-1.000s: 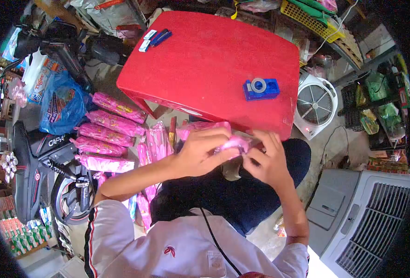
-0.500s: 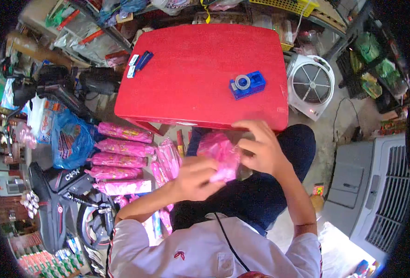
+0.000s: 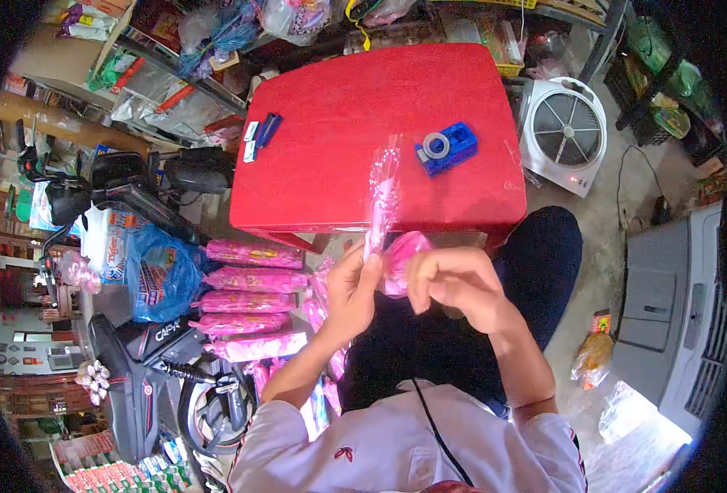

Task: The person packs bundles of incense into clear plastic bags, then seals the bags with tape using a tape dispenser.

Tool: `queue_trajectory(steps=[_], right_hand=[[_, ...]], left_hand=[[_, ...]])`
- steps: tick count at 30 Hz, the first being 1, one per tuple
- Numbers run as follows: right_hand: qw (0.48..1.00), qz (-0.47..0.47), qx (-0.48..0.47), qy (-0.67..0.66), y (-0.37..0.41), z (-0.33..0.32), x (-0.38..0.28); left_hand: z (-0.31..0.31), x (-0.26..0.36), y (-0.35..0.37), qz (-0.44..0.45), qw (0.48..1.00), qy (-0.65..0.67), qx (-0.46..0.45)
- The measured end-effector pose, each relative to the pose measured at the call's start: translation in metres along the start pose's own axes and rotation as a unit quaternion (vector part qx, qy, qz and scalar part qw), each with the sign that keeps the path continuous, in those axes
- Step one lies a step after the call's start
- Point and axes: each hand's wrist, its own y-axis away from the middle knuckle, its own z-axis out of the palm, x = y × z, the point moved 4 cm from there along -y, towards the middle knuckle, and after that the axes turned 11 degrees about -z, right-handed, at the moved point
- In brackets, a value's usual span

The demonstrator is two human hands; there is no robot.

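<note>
My left hand (image 3: 353, 286) pinches a narrow clear plastic sleeve with a pink pattern (image 3: 384, 197), which stands up in front of the red table. Just right of it is my right hand (image 3: 455, 283), fingers curled inward. A crumpled pink plastic bundle (image 3: 404, 256) shows between the two hands, against the right fingertips. Whether those fingers grip it is hidden. On the red tabletop (image 3: 322, 164) sit a blue tape dispenser (image 3: 454, 152) with a roll of tape and a dark blue stapler (image 3: 270, 130) beside small white boxes (image 3: 251, 141).
Several pink packages (image 3: 252, 280) lie in a row on the left, near a blue plastic bag (image 3: 162, 267) and a motorbike (image 3: 133, 378). A white box fan (image 3: 565, 135) stands right of the table. A grey cooler unit (image 3: 659, 304) is at far right.
The pink plastic was bunched between both hands; now my left hand holds a sleeve upright. My right hand has moved lower, and the view has shifted slightly.
</note>
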Motion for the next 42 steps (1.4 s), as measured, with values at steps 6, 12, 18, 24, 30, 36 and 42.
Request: queue_trajectory(steps=[6,12,18,24,30,36,42], right_hand=[[0.993,0.028,0.103,0.058,0.0,-0.008,0.016],[0.986,0.045,0.145,0.071,0.005,-0.012,0.025],[0.974,0.001,0.118,0.192,0.005,-0.002,0.009],[0.924,-0.102,0.104,0.353,0.006,0.008,-0.005],[0.834,-0.081,0.027,0.545,0.002,0.02,-0.021],[0.809,-0.063,0.01,0.584,0.0,0.017,-0.013],[0.832,-0.081,0.05,0.546,0.007,0.013,-0.013]], left_hand=[[0.004,0.011,0.009,0.014,0.999,-0.027,-0.015],[0.01,0.007,0.003,-0.069,0.989,0.13,-0.007],[0.001,0.017,0.003,-0.109,0.99,0.087,-0.023],[-0.006,0.019,0.0,-0.138,0.987,0.079,-0.017],[-0.004,0.033,0.002,-0.134,0.989,0.053,-0.017],[0.002,0.04,0.006,-0.148,0.986,0.07,-0.013],[-0.006,0.027,0.003,-0.19,0.958,0.134,-0.171]])
